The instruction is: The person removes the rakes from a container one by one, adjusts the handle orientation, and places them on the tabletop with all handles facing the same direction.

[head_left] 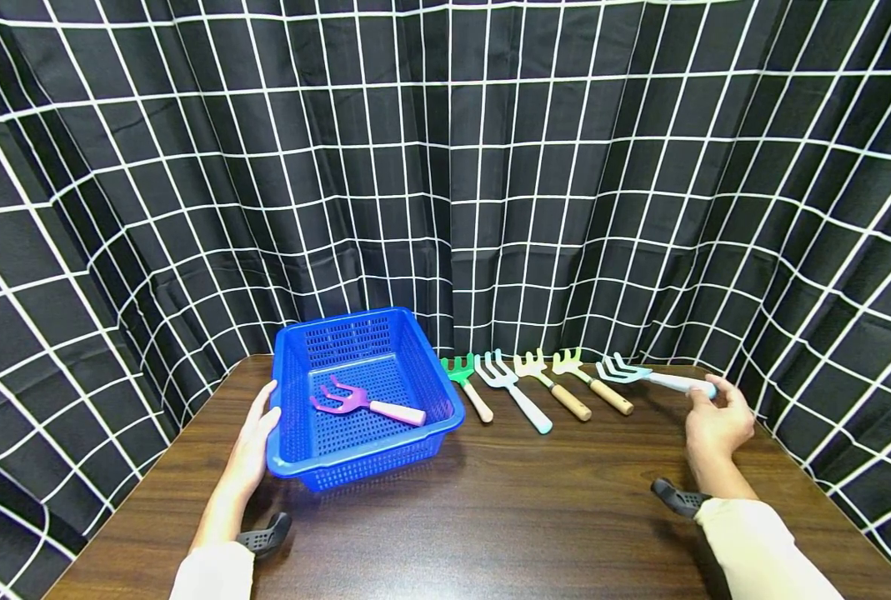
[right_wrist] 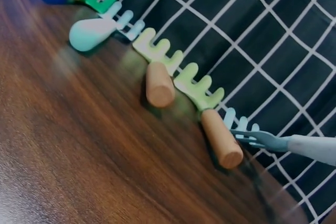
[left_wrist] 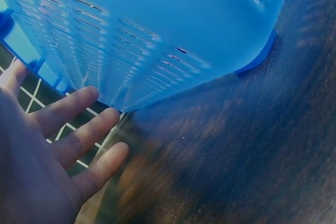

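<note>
In the head view, we are seeing the left hand (head_left: 250, 435) touching the left rim of a blue basket (head_left: 377, 463), its fingers extended. A purple hand fork (head_left: 353, 402) with a pale handle is lying inside. The right hand (head_left: 718, 427) is pinching the handle end of a pale blue hand fork (head_left: 670, 381) at the right of the row. Between them, a green fork (head_left: 478, 400), a white-and-blue fork (head_left: 526, 406) and two yellow-green forks (head_left: 561, 395) are lying on the table (head_left: 528, 508); the basket's rim is partly hiding the green one's tines.

In the left wrist view, we are finding the basket's slotted outer wall and three spread fingers beside it; only slivers of pink are showing through the slots.

In the right wrist view, the held fork's handle is running out of frame, so its grip is going unseen. Blunt, rounded tines, cylindrical wooden handles and glossy wood grain are appearing, though softly blurred, before the gridded black curtain (right_wrist: 210, 24).
</note>
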Motion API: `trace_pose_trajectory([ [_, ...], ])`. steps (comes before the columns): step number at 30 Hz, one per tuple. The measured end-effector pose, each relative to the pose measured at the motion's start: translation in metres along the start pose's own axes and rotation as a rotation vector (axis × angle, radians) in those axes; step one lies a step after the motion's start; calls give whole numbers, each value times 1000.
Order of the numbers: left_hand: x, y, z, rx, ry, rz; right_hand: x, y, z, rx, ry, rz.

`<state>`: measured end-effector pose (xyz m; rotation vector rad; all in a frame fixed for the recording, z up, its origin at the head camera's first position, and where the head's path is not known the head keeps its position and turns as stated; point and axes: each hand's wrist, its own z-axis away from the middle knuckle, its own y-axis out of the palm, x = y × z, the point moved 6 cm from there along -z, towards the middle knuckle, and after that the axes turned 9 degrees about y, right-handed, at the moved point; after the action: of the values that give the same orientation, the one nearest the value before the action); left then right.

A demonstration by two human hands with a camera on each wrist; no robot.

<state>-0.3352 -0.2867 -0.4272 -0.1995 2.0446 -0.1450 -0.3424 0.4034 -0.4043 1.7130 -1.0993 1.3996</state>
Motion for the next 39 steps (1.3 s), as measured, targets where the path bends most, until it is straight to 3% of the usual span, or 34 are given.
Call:
trace_pose_trajectory([
  [5,1,0,-1,1,-2,0,-7,-2,-4,-34,23,31],
  [20,1,0,-1,5,-1,14,-33,-7,-15,5,148,156],
  [39,3,-1,-1,2,-36,-24,-46,0,-14,200,55,436],
])
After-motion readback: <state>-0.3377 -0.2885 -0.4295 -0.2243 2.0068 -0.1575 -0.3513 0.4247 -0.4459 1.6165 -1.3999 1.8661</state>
